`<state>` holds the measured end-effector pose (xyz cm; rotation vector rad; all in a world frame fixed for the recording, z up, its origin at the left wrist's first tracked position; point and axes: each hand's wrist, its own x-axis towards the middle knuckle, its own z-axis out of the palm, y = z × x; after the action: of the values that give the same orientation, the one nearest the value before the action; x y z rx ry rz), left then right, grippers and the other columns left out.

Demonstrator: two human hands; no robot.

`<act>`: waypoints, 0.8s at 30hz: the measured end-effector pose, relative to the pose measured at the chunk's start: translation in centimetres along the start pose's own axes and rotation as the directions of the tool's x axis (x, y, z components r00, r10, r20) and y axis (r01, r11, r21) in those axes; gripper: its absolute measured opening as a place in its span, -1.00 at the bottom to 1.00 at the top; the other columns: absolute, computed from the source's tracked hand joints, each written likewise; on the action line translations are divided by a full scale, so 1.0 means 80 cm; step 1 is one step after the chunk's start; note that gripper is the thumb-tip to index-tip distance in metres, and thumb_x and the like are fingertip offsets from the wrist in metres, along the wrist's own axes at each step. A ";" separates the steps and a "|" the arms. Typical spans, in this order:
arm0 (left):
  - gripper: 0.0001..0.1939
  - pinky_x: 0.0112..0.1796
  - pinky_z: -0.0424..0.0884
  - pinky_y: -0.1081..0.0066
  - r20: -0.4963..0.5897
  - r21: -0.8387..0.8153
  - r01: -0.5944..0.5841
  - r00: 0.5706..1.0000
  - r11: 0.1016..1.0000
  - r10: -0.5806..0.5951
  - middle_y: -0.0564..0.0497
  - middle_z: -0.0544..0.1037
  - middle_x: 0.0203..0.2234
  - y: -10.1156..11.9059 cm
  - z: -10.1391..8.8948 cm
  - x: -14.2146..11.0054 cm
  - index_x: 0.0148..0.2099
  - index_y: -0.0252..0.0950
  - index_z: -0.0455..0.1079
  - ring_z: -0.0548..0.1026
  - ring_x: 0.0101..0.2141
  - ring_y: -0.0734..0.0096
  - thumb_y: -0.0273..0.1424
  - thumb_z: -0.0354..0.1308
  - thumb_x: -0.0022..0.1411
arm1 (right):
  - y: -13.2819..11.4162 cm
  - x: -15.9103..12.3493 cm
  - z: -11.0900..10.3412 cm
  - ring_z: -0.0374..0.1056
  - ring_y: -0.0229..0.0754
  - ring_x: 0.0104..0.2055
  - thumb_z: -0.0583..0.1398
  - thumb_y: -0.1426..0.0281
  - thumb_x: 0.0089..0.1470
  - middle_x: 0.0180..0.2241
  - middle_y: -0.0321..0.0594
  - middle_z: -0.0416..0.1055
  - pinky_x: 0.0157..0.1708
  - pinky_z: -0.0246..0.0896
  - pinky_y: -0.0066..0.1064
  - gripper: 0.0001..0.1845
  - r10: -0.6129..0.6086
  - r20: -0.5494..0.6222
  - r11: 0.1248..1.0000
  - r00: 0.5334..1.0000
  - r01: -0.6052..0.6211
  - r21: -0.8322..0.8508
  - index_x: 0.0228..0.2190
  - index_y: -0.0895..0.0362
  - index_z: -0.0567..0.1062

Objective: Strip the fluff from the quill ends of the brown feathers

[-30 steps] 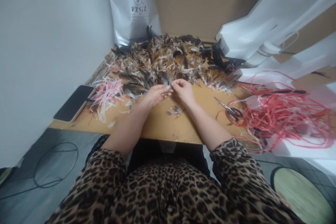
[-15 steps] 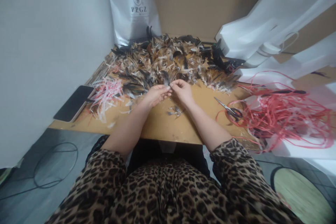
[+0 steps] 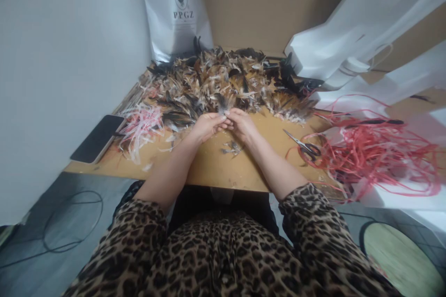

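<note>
My left hand [image 3: 209, 125] and my right hand [image 3: 241, 124] meet over the wooden table [image 3: 230, 177], fingertips together. Both are closed in a pinch on a small dark feather [image 3: 221, 103] that points up and away from me. Its lower end is hidden by my fingers. Just beyond lies a wide pile of brown, black and cream feathers [image 3: 212, 76]. Under my wrists, a few small grey feather scraps [image 3: 232, 148] rest on the tabletop.
Scissors [image 3: 303, 143] lie to the right, beside a tangle of red plastic strips [image 3: 379, 153]. At left are pink and white strips [image 3: 142, 125] and a phone [image 3: 98, 138]. A white printed bag [image 3: 179, 37] stands behind the feathers; white packaging [image 3: 324, 51] rises at back right.
My right hand has turned slightly, so its fingers now curl below the thumb alongside the left ones. Both hands stay at the same place, still pinching the feather.
</note>
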<state>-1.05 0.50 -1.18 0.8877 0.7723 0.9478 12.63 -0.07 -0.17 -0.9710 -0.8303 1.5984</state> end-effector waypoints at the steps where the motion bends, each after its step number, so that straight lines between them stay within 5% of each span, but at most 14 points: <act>1: -0.89 -0.53 0.28 0.64 0.004 0.004 -0.005 1.000 1.000 0.005 -0.11 0.59 -0.48 0.000 0.000 0.000 -0.39 -0.47 0.51 0.46 -0.56 0.65 -0.47 0.28 0.06 | 0.000 0.000 -0.001 0.13 -0.41 -0.66 0.43 0.22 -0.44 -0.72 -0.46 0.28 -0.64 -0.04 -0.56 -0.54 0.004 0.017 1.000 1.000 -0.004 -0.001 -0.57 0.12 0.32; 4: -0.89 -0.54 0.26 0.64 -0.026 0.022 -0.014 1.000 1.000 0.014 -0.06 0.57 -0.52 -0.001 0.000 0.001 -0.42 -0.45 0.49 0.43 -0.59 0.68 -0.46 0.30 0.03 | -0.001 0.000 -0.003 0.09 -0.41 -0.66 0.41 0.23 -0.39 -0.72 -0.44 0.29 -0.64 -0.10 -0.53 -0.60 -0.005 0.023 0.998 1.000 0.006 -0.067 -0.56 0.13 0.37; 7: -0.87 -0.55 0.25 0.66 -0.068 0.027 -0.030 0.997 0.999 0.032 -0.03 0.56 -0.53 0.000 -0.001 0.001 -0.41 -0.44 0.48 0.40 -0.60 0.71 -0.45 0.32 0.01 | -0.010 0.001 -0.010 0.10 -0.39 -0.62 0.35 0.25 -0.26 -0.68 -0.40 0.33 -0.58 -0.02 -0.49 -0.72 -0.157 -0.025 0.960 0.987 0.147 -0.240 -0.51 0.16 0.47; 12: -0.85 -0.55 0.26 0.69 -0.108 -0.019 -0.046 0.993 0.999 0.044 -0.02 0.57 -0.49 0.000 -0.004 0.004 -0.37 -0.44 0.48 0.40 -0.59 0.74 -0.44 0.32 0.03 | -0.042 0.018 -0.050 0.31 -0.25 -0.42 0.25 0.34 -0.15 -0.48 -0.27 0.47 -0.29 0.21 -0.36 -0.85 -0.568 -0.074 0.660 0.820 0.399 -0.637 -0.48 0.16 0.55; 17: -0.88 -0.56 0.27 0.69 -0.138 -0.070 -0.030 0.990 0.997 0.020 -0.02 0.57 -0.49 0.001 -0.004 0.006 -0.36 -0.43 0.46 0.40 -0.60 0.75 -0.47 0.31 0.04 | -0.063 0.044 -0.091 0.34 -0.15 -0.33 0.18 0.38 -0.09 -0.39 -0.19 0.48 -0.21 0.22 -0.29 -0.82 -0.681 -0.035 0.336 0.731 0.270 -0.902 -0.43 0.16 0.56; 24: -0.92 -0.57 0.26 0.70 -0.124 -0.115 -0.039 0.992 0.993 0.025 -0.02 0.58 -0.49 0.001 -0.006 0.006 -0.34 -0.44 0.47 0.41 -0.60 0.74 -0.50 0.27 0.08 | -0.064 0.050 -0.069 0.33 -0.05 -0.21 0.12 0.39 0.01 -0.20 -0.06 0.43 -0.24 0.18 -0.28 -0.75 -0.616 0.089 -0.052 0.783 0.072 -0.996 -0.28 0.11 0.56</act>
<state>-1.32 1.09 -1.42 0.7469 0.8004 1.0728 19.21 5.20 1.25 -1.7483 -1.7956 -0.0335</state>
